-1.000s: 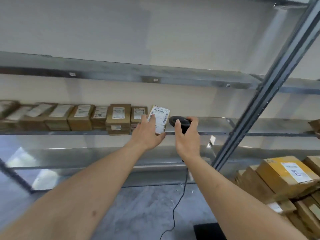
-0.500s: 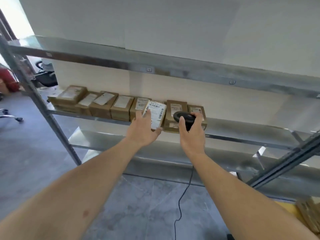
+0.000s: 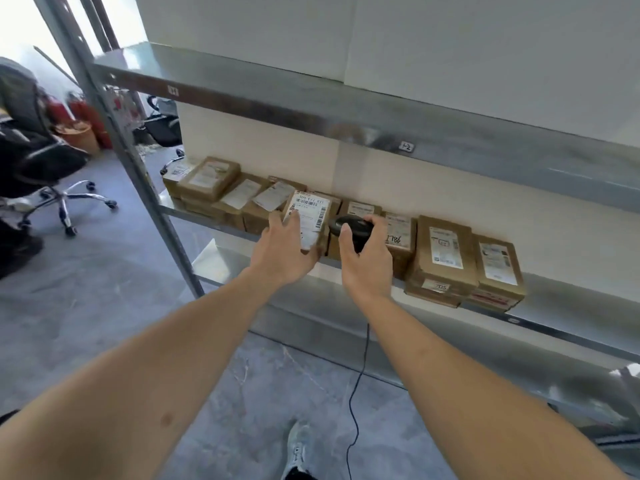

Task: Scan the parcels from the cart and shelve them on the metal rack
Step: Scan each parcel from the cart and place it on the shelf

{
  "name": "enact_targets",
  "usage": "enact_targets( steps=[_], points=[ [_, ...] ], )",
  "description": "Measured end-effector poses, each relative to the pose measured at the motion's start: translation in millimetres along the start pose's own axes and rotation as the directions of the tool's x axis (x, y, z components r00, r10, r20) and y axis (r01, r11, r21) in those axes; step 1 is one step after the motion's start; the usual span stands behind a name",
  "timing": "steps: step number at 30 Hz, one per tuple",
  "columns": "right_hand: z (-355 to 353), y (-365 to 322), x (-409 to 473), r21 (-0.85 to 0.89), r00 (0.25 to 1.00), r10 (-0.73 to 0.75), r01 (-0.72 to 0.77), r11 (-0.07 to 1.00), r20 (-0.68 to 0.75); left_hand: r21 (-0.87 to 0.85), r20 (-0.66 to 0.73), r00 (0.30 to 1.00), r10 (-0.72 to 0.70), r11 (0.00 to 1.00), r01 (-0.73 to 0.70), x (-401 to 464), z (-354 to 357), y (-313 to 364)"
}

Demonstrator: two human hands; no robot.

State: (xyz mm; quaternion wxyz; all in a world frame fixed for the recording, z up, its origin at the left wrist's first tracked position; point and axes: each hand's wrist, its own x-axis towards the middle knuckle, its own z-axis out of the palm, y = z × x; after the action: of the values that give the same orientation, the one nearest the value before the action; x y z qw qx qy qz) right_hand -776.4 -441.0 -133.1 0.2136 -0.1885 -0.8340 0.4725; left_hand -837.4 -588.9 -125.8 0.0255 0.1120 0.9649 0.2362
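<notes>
Parcels [image 3: 353, 233] are lined up in a row on the middle shelf [image 3: 571, 317] of the metal rack [image 3: 311, 109], each one a brown cardboard box with a white label on top; at the right end of the row two boxes are seen stacked on others. One small parcel [image 3: 309, 220] with a large barcode label is held up by the left hand [image 3: 284, 256], in front of the row and just above the shelf's front edge; the thumb is laid on the label face near its left side while the fingers are curled round the underside, so the box is clamped between them. A black scanner [image 3: 351, 230] is gripped by the right hand [image 3: 367, 261], with the thumb set on its top and the fingers wrapped round its far side, and its head is pointed towards the held parcel, just beside it. A thin black cable [image 3: 356, 386] is seen hanging from beneath the right wrist down to the grey floor [image 3: 86, 306]. Small tags are fixed to the front lip of the upper shelf. A black office chair [image 3: 38, 157] on a chrome wheeled base is seen at the far left, beyond the rack's upright post, with red cylinders behind it. A grey shoe [image 3: 299, 445] is seen at the bottom edge, between the two forearms
</notes>
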Motion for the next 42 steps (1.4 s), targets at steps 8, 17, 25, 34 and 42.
enact_targets(
  steps=[8, 17, 25, 34, 42],
  points=[
    [113, 6, 85, 0.074, 0.990, 0.086, -0.095, 0.993, 0.110, 0.020, 0.000, 0.994, -0.109, 0.994, 0.109, 106, -1, -59],
    [203, -29, 143, 0.013, 0.978, 0.116, -0.120, 0.993, 0.175, 0.020, -0.012, 0.983, -0.184, 0.983, 0.184, 190, -29, -122],
    [289, -67, 163, -0.074, 0.981, 0.156, -0.147, 0.986, 0.119, -0.043, -0.008, 0.992, -0.129, 0.991, 0.129, 250, -52, -202],
    [394, -136, 163, -0.066, 0.972, 0.225, -0.230, 0.971, -0.070, -0.039, 0.010, 1.000, -0.011, 0.999, 0.011, 298, -108, -304],
    [441, -165, 166, -0.094, 0.967, 0.228, -0.239, 0.966, -0.116, 0.054, 0.060, 0.998, -0.011, 0.998, 0.007, 320, -121, -352]
  ],
)
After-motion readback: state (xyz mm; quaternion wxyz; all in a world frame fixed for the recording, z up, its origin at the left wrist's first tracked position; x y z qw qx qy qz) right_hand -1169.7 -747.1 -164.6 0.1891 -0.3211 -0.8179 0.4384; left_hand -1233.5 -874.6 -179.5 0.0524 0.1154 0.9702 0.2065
